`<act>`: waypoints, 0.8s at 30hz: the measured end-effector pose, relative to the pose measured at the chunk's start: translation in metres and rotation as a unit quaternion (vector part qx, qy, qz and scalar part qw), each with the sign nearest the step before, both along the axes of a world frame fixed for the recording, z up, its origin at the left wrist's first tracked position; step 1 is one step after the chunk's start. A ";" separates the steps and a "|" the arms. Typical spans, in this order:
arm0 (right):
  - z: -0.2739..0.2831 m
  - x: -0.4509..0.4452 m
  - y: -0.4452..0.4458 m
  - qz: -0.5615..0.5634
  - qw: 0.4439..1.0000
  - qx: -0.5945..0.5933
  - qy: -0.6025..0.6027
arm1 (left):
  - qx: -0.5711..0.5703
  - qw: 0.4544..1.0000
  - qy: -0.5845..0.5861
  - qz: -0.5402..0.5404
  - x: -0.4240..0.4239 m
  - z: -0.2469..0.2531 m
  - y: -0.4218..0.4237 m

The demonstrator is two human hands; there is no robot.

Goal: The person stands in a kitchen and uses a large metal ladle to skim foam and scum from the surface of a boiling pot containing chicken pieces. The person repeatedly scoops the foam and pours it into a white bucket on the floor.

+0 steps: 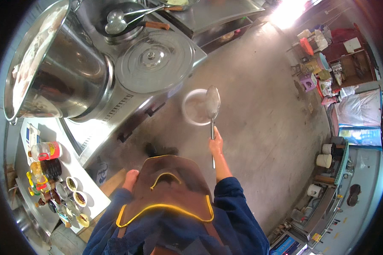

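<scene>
A long-handled metal skimmer or ladle (213,102) is gripped around its handle by my right hand (216,142); whether its bowl is perforated is blurred. Beyond and partly behind that bowl shows a round whitish bucket or basin (194,106), over the floor. My left hand (131,178) hangs low beside the brown apron (178,191) with yellow trim; its fingers are mostly hidden and nothing is seen in it. Ahead on the left, a large round metal lid (154,62) lies on the steel stove top, beside a tall steel stockpot (70,70) with pale contents.
Two strainers (116,22) rest in a wok at the upper left. A white table (92,197) at the left holds bottles and small seasoning bowls. The stove edge (140,111) runs diagonally. Shelves with buckets (324,160) line the right wall, near a cluttered cabinet (354,70).
</scene>
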State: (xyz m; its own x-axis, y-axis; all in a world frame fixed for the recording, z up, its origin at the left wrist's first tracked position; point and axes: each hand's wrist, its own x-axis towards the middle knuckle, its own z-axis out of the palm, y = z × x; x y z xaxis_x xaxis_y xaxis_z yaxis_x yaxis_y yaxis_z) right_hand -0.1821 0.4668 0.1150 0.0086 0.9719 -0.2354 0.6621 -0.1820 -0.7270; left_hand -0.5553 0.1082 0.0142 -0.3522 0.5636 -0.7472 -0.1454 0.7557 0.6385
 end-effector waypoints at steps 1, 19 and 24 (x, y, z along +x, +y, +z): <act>-0.006 -0.003 0.001 -0.011 1.000 -0.017 -0.004 | -0.015 0.997 -0.048 0.054 0.005 0.001 -0.003; -0.266 -0.077 0.015 -0.076 0.965 -0.114 -0.226 | -0.153 0.986 0.040 0.052 0.027 -0.049 -0.062; -0.294 -0.072 0.018 -0.032 0.963 -0.111 -0.242 | -0.130 0.983 0.051 0.116 0.046 -0.029 -0.045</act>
State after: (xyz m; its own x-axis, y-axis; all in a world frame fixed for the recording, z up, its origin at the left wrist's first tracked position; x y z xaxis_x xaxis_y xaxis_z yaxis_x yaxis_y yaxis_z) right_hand -0.2538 0.4850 -0.1788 0.2277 0.8917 -0.3911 0.8963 -0.3490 -0.2738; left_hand -0.5091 0.0630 -0.0149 -0.5290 0.2533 -0.8099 -0.2789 0.8495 0.4479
